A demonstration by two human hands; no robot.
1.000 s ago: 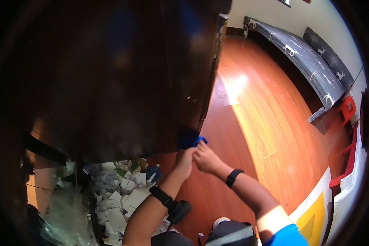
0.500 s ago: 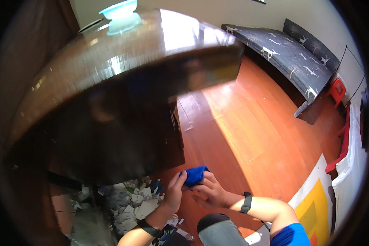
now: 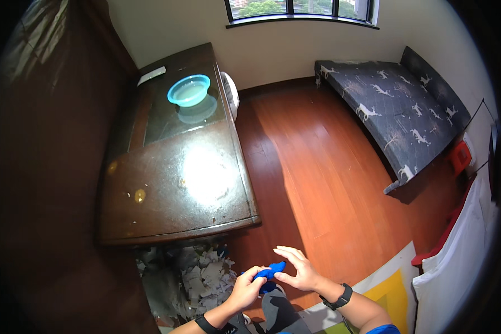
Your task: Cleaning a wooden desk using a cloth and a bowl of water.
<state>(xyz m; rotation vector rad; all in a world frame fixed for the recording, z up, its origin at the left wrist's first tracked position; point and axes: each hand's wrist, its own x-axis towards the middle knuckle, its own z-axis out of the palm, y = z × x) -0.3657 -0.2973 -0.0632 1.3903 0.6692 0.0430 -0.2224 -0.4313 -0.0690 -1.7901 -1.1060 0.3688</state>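
A crumpled blue cloth (image 3: 270,272) is pinched in my left hand (image 3: 245,290), low in the middle of the view. Part of it hangs below the fingers. Just to its right, my right hand (image 3: 301,273) is open with the fingers stretched out and apart. Its thumb is at the cloth's right end and seems to touch it. Both wrists wear black straps. Beneath my hands are my grey trouser leg and a shoe, both partly hidden.
A dark glossy table (image 3: 167,206) with a light-blue basin (image 3: 189,91) stands ahead on the left. White scraps (image 3: 206,278) fill a bin-like container by its near end. A bench with a deer-patterned cover (image 3: 395,106) and a red stool (image 3: 460,157) are at the right.
My view has lifted and swung, so the tabletop, basin and window now show. My right hand has loosened from the cloth and spread its fingers; the left keeps hold.
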